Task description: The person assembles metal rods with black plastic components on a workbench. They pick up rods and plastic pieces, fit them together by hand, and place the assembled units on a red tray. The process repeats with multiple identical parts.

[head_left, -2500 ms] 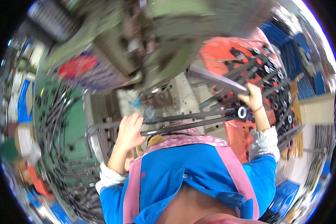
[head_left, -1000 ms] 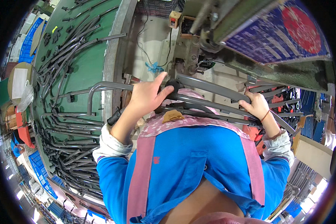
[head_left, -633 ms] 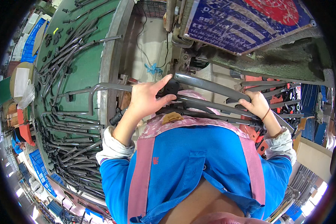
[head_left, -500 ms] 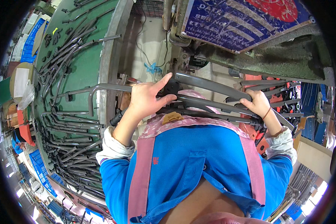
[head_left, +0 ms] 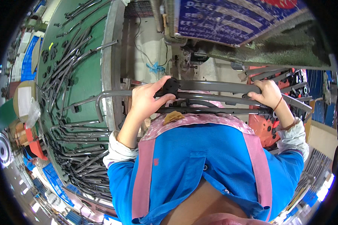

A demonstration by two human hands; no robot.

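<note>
A folding frame of dark grey metal tubes lies across in front of my waist, its long tubes nearly parallel. My left hand grips it at the left, thumb and forefinger spread around a black plastic joint. From beneath that hand, a bent tube end reaches left over the table's edge. My right hand is closed around the right end of the uppermost flat tube, thumb on its near side. The fingers under the tubes are hidden in both hands.
A green table with a grey metal edge stands at the left, carrying many dark bent tubes. A machine with a blue plate overhangs the far side. At the right is a red bin with black parts. A blue rag lies beyond.
The upper flat tube, earlier slanting down to the right, now lies almost level with the lower tubes. My right hand has moved right with its end; my left stays at the joint.
</note>
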